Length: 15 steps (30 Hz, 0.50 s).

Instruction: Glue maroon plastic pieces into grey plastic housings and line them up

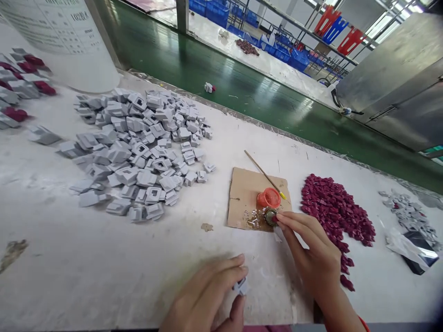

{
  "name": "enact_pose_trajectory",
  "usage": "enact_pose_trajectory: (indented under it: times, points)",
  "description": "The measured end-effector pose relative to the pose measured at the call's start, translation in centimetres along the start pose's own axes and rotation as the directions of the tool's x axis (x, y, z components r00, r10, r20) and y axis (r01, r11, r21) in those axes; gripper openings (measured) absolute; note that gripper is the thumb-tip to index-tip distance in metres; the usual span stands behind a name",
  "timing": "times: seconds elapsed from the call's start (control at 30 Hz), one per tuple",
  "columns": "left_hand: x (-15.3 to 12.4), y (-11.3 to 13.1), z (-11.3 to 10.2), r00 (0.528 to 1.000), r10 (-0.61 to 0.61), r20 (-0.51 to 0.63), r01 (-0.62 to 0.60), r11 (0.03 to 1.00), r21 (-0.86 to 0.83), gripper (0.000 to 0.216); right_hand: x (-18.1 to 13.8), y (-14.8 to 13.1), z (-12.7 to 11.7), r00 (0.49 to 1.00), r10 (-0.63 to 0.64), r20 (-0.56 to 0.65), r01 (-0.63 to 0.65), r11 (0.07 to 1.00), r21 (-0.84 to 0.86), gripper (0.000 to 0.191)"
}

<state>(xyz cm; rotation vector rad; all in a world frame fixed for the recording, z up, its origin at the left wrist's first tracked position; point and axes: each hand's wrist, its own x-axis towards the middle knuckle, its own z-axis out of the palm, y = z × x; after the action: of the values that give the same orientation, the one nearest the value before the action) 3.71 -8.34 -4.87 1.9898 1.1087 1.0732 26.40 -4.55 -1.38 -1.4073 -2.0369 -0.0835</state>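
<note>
My left hand (211, 295) rests low on the white table, its fingers closed around a small grey plastic piece (241, 287). With thumb and forefinger, my right hand (313, 251) pinches a small maroon plastic piece (275, 219) at a shallow metal bottle cap (269, 216). Whether the piece touches the cap's contents I cannot tell. The cap sits on a square of cardboard (242, 184), which has a wet, shiny spill (255, 217) beside it. Just behind the cap is a small red cup (269, 198). A thin stick with a yellow tip (263, 173) lies across the cardboard's far edge.
Grey pieces (138, 152) form a large heap on the left; maroon pieces (328, 207) are heaped on the right. A white bucket (90, 69) stands back left. Beyond the table runs a green conveyor belt (166, 55). Far right lies a black object with clear wrapping (417, 253).
</note>
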Motion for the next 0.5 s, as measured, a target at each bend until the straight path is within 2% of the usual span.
enact_pose_trajectory:
  times: [0.2, 0.37, 0.5]
  points:
    - [0.4, -0.5, -0.5, 0.997, 0.062, 0.055, -0.063, 0.998, 0.019, 0.037, 0.0, 0.0, 0.1, 1.000, 0.005, 0.017, -0.005, 1.000, -0.004, 0.024]
    - [0.2, 0.0, -0.1, 0.998, -0.051, 0.048, 0.050, 0.999, 0.009, 0.021, 0.0, 0.2, 0.0, 1.000, 0.002, 0.015, -0.002, 1.000, 0.004, 0.027]
    - [-0.1, 0.6, 0.5, 0.994, -0.104, 0.016, 0.104, 0.994, -0.007, 0.011, -0.5, -0.8, -0.6, 0.997, 0.051, -0.060, -0.049, 0.998, 0.026, 0.027]
